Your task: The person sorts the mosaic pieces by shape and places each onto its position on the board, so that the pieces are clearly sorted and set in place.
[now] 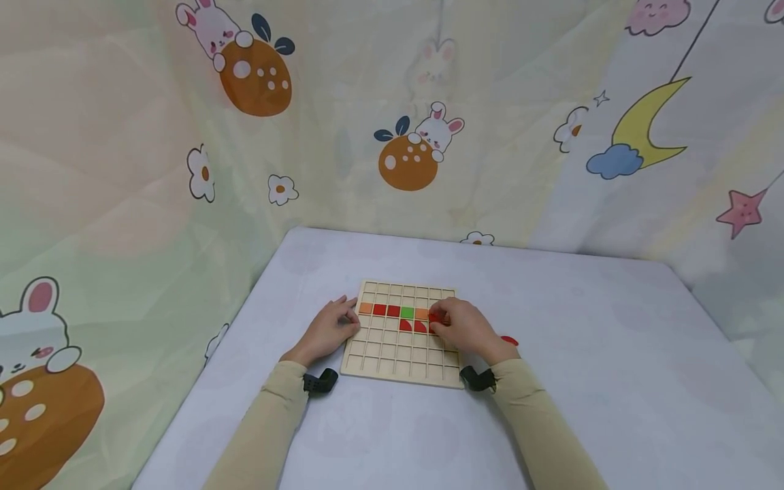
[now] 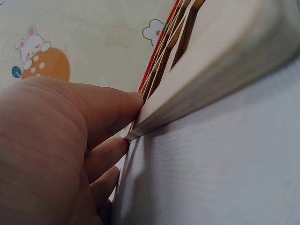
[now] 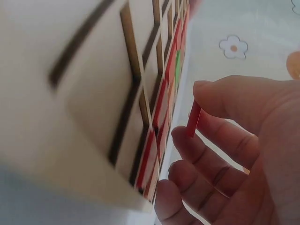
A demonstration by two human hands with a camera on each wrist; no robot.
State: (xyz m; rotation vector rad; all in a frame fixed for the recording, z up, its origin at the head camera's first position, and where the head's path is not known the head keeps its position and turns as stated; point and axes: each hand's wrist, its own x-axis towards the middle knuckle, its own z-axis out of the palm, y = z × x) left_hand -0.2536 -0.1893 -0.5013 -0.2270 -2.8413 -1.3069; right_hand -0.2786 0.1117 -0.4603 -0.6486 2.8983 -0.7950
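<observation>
A wooden grid board (image 1: 386, 354) lies flat on the table, with a row of orange, red and green square tiles and several red tiles below it. My left hand (image 1: 333, 327) is at the board's left edge. In the left wrist view, the thumb and a finger of that hand (image 2: 51, 122) grip the board's rim (image 2: 154, 117). Over the right side of the grid, my right hand (image 1: 462, 327) pinches a small red tile (image 3: 193, 123) between thumb and fingers. The tile stands on edge, just above the board, in the right wrist view. The right fingers hide some cells.
Beside my right wrist, a red piece (image 1: 510, 340) lies on the white-covered table (image 1: 600, 381). A curtain (image 1: 343, 197) printed with bunnies and flowers hangs behind and to the left. Each wrist wears a black camera band (image 1: 320, 382).
</observation>
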